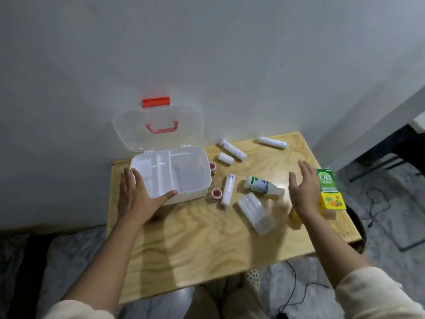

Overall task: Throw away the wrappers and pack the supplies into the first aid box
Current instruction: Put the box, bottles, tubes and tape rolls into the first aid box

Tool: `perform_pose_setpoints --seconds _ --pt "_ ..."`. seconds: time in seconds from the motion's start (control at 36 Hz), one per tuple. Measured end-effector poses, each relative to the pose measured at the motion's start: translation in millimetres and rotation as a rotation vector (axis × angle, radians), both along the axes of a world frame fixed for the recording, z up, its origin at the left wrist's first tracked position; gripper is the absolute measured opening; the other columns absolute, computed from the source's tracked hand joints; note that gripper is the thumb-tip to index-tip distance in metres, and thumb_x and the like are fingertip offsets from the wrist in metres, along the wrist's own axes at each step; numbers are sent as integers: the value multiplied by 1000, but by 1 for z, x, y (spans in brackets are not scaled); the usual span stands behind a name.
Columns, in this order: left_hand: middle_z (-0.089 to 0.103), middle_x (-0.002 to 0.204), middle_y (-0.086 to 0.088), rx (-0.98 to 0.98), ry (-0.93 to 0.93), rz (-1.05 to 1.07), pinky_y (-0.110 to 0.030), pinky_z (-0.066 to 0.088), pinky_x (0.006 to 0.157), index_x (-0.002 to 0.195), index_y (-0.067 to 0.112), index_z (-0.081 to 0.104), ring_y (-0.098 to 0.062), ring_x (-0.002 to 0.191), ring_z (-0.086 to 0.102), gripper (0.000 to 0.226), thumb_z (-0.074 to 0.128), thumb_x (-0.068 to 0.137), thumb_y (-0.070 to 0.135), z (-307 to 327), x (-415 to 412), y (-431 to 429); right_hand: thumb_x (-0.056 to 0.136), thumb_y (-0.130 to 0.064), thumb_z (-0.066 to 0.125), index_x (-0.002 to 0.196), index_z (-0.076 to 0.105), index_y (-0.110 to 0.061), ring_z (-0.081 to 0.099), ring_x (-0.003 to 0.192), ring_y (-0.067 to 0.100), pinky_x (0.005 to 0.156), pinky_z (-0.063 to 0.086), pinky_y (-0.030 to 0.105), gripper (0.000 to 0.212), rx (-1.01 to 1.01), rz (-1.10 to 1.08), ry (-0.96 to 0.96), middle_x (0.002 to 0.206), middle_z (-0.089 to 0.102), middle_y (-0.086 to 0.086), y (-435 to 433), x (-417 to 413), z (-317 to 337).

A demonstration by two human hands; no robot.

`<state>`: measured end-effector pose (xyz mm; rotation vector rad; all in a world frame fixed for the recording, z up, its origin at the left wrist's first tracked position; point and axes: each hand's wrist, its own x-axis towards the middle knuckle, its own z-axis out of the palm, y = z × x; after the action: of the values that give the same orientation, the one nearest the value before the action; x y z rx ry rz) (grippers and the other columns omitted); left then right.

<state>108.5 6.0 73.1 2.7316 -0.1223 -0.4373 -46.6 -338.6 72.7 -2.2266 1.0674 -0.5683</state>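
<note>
A clear plastic first aid box (195,192) lies open on the wooden table (207,245), its lid with a red handle leaning on the wall. My left hand (138,199) grips the box's near left corner. My right hand (305,189) hovers open over the table's right side, just left of a green and yellow carton (330,189). Between the hands lie a white bottle (262,184), a clear packet of white strips (255,212), a bandage roll (227,189) and two red tape rolls (216,193). More bandage rolls (232,149) lie further back.
The table stands against a grey wall. A yellow object (295,215) peeks out under my right wrist. Black cables (377,203) run over the floor at right, beside dark furniture legs. My knees and a spotted slipper (253,276) show below the table's front edge.
</note>
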Motion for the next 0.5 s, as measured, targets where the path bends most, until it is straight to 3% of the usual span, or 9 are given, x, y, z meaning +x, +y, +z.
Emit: perform_pose_setpoints --seconds 0.14,0.28,0.42,0.5 --pt "-17 162 -3 -1 -10 18 -44 9 121 154 12 -11 -21 150 -10 143 45 49 91 -2 -2 -2 91 -22 51 140 33 -6 17 141 30 115 18 44 54 61 -267 155 151 25 17 -33 -55 -26" --pt "-14 163 -1 -16 -15 42 -47 17 118 154 11 -10 -21 150 -4 141 51 52 88 1 -6 -7 89 -28 56 144 20 -5 9 143 31 115 14 45 70 180 -344 210 155 13 17 -39 -74 -42" --pt "-13 163 -1 -24 -17 41 -48 18 117 154 10 -10 -22 150 -3 140 53 54 86 2 -6 -8 87 -26 59 139 28 -5 33 130 37 104 33 46 64 231 -405 162 146 25 18 -46 -72 -46" --pt "-13 163 0 -37 -21 40 -49 20 117 154 10 -10 -22 150 -3 138 55 56 83 2 -7 -8 86 -23 61 132 34 -1 40 121 40 100 37 46 58 236 -439 144 138 31 22 -49 -70 -44"
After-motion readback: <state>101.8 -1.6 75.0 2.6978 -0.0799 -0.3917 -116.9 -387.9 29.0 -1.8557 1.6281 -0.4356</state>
